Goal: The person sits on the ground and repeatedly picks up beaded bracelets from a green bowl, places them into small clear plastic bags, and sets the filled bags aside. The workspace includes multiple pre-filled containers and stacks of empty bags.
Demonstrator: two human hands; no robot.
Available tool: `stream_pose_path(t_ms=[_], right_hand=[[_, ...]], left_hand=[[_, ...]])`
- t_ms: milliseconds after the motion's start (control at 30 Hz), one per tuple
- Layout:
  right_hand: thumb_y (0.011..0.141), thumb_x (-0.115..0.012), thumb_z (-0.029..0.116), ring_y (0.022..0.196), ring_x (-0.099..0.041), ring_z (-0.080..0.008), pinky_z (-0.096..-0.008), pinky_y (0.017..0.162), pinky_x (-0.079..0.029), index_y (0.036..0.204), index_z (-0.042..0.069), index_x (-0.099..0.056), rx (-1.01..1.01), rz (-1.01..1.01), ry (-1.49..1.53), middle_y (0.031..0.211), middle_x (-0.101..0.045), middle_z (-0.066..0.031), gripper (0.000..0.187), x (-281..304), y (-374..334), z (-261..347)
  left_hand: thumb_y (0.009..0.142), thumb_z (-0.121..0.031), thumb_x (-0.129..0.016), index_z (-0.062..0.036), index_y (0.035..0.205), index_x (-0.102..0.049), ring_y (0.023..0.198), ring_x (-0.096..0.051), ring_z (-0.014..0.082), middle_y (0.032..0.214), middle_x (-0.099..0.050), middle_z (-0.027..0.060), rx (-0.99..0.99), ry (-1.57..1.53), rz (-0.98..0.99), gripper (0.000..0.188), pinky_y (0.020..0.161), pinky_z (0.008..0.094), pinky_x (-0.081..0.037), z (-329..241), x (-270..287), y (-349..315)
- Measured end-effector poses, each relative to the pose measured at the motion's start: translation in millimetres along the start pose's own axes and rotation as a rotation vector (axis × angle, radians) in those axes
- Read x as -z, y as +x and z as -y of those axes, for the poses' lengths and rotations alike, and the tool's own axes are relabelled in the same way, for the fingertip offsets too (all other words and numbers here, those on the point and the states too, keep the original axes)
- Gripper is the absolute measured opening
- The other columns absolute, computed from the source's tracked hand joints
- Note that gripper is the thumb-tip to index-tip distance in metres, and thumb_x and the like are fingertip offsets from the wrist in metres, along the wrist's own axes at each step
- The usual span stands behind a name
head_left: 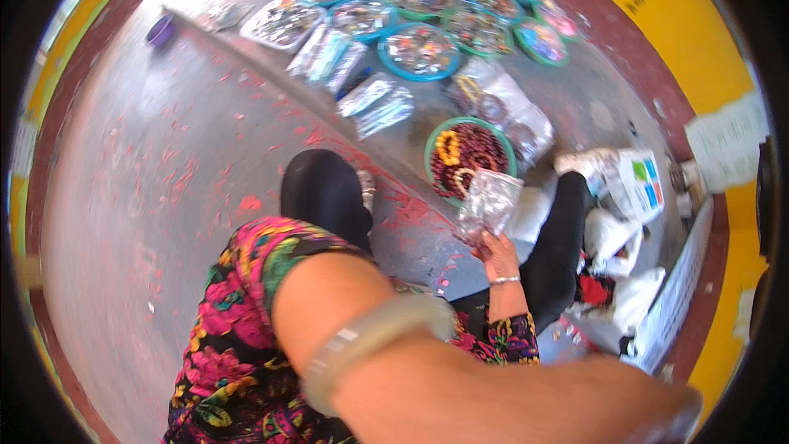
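The right hand [499, 259], a silver bracelet [505, 280] at its wrist, is closed on the lower end of a clear plastic bag [491, 201], fingers and thumb pinching it; the bag is on the near side of the green basin [428, 154], its top overlapping the rim in view, though whether they touch I cannot tell. The left hand [662, 411] is a blur well to the near right of the basin, and I cannot tell whether its fingers are apart or together; its forearm, wearing a pale bangle [374, 337], crosses in front of the body. Inside the basin lie dark red beads [486, 146] and a yellow string [448, 148]. Just beyond the basin to the right is a spread of clear plastic [526, 111]. Flat clear packets [382, 104] lie on the floor [181, 189] to its upper left, and a blue basin [419, 78] of small packets stands beyond it. White bags [608, 238] sit to its lower right. Far to its left, beyond scattered red scraps [251, 203], stands a purple bowl [161, 30].
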State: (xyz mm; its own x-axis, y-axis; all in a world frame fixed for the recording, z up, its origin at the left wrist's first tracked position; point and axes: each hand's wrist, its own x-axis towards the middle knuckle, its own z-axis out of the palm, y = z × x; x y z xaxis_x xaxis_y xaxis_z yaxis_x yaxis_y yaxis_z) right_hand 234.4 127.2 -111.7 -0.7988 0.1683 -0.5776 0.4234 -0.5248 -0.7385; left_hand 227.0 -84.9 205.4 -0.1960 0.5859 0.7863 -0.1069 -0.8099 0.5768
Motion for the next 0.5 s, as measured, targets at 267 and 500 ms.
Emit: stream_pose_path(t_ms=[267,500], right_hand=[[0.083,-0.057,0.009,0.072,-0.063,-0.0153,-0.0268,0.054,-0.055,0.105,0.005,-0.055,0.015,0.023,0.009,0.088,-0.064,-0.0077,0.022,8,0,1],[0.083,-0.057,0.009,0.072,-0.063,-0.0148,-0.0270,0.054,-0.055,0.105,0.006,-0.055,0.016,0.025,0.019,0.090,-0.064,-0.0060,0.021,8,5,-3]], left_hand=[[0.076,-0.007,-0.053,0.0022,0.072,-0.058,0.062,-0.056,0.0267,0.065,-0.054,0.0123,-0.062,0.360,0.151,0.011,0.055,0.0350,-0.045,49,-22,22],[0.075,-0.010,-0.053,0.0026,0.069,-0.056,0.059,-0.055,0.0291,0.062,-0.054,0.0140,-0.064,0.451,0.160,0.015,0.054,0.0371,-0.044,55,-17,21]])
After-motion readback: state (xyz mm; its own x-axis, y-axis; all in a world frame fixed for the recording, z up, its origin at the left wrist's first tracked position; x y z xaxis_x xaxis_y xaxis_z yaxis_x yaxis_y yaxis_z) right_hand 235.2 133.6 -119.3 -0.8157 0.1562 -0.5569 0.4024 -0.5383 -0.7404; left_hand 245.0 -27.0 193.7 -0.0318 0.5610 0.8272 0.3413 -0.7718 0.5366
